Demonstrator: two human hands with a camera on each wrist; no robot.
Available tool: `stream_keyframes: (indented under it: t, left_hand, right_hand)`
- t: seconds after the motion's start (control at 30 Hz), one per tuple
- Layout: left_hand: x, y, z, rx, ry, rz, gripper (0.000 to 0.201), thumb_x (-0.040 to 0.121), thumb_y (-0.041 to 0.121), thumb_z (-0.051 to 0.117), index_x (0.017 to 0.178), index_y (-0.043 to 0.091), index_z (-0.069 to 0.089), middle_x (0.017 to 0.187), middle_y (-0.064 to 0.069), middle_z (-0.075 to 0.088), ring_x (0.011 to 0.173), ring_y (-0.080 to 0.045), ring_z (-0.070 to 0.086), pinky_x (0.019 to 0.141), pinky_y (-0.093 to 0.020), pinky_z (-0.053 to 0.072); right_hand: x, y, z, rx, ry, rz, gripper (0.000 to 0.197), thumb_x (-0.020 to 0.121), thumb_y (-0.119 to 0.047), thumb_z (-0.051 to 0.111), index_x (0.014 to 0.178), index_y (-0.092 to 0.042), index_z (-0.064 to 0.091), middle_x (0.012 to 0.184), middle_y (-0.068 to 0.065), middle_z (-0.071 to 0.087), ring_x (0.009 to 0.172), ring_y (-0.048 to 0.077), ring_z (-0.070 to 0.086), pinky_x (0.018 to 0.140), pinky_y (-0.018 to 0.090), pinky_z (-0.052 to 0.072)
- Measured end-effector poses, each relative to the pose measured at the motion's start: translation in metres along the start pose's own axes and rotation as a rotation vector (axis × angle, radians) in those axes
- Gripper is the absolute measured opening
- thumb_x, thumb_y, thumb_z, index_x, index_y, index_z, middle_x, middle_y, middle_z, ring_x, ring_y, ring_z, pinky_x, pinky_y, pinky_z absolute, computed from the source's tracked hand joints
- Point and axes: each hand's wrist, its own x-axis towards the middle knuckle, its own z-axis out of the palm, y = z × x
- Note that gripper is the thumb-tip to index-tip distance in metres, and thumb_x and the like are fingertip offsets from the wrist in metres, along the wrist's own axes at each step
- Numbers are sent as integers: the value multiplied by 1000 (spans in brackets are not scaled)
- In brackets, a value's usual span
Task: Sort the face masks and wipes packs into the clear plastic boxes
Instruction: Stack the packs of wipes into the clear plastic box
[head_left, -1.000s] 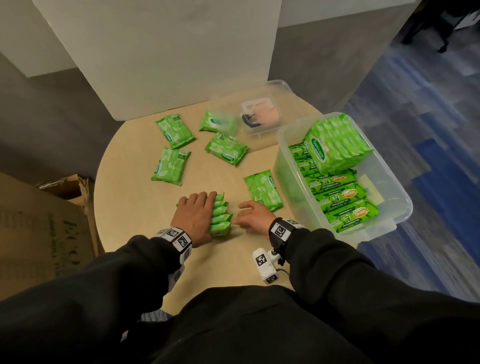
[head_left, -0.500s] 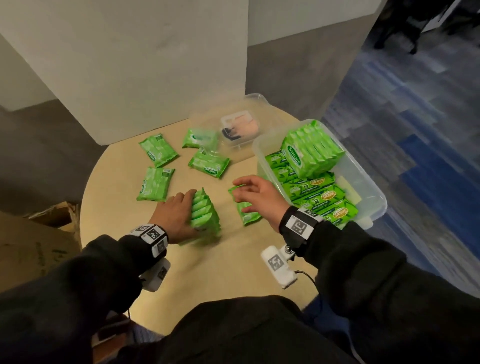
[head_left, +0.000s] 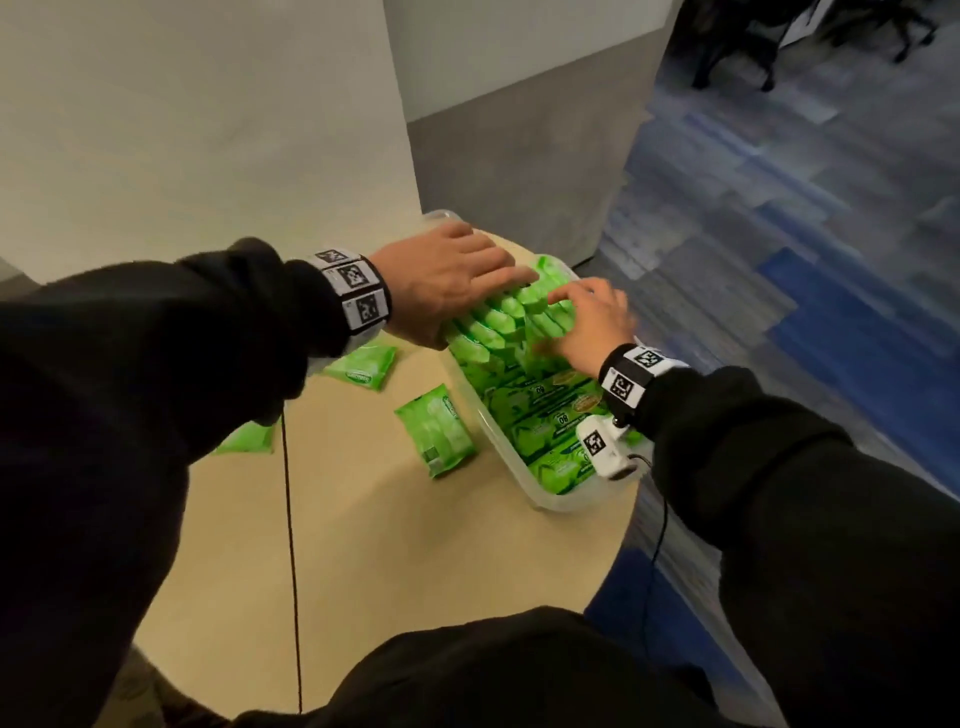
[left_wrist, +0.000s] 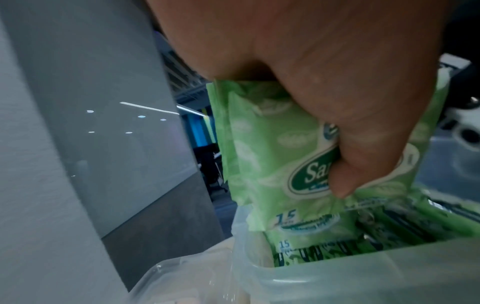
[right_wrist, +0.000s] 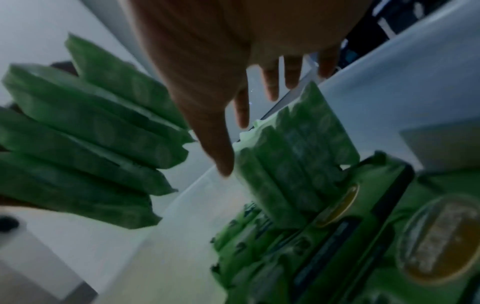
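Black long sleeves (head_left: 156, 364), white wristbands (head_left: 358, 296) with black square markers, small white wrist camera (head_left: 605, 449) — thin black cable (head_left: 291, 519).

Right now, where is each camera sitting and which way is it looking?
Head: on the head, looking down at the round table, both sleeves and hands over the clear box.
Left wrist: under the left hand, facing the stack of small wipes packs it grips above the box.
Right wrist: under the right hand, looking along straight fingers at upright packs in the box.
Shared: all three show the gripped stack.
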Motion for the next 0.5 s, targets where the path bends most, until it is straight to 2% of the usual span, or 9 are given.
stream_keyframes:
  t: [0.07,0.17,0.3,0.4,0.5]
  left_hand:
    - [22,5,4,40,-59,82,104,69,48,67,159,16,25,139,-8,52,121,-31,53,104,-47,39]
    - [42,11,10,45,-126,142,106,64,45,69,158,19,27,139,-6,52,120,-30,53,105,-47,38]
    - [52,7,12,10,-158,146,105,63,44,70,157,20,28,141,-6,52,123,-30,52,107,-47,39]
    - [52,2,10,2,-205,145,109,62,47,74,157,21,28,144,-4,50,125,-29,52,109,-47,37]
    - [52,2,11,-3,-250,157,107,66,49,75,158,24,26,147,-1,48,128,-27,50,112,-47,36]
  right_hand:
    - [7,4,0,-108,-103,-16,99,49,-67,89,134,-45,45,154,3,30,143,33,25,114,58,26]
    - [14,8,3,-163,-185,-63,119,46,-69,89,145,-47,28,161,7,17,148,37,15,114,68,19]
    - [25,16,-1,-171,-257,-119,112,61,-59,87,148,-56,17,166,9,6,149,41,16,113,68,22]
    - [31,20,-1,-158,-265,-145,100,70,-51,83,145,-61,18,166,8,2,149,43,17,112,66,25]
    - [36,22,2,-170,-291,-173,93,76,-48,80,143,-65,18,168,5,-5,151,43,8,112,69,21]
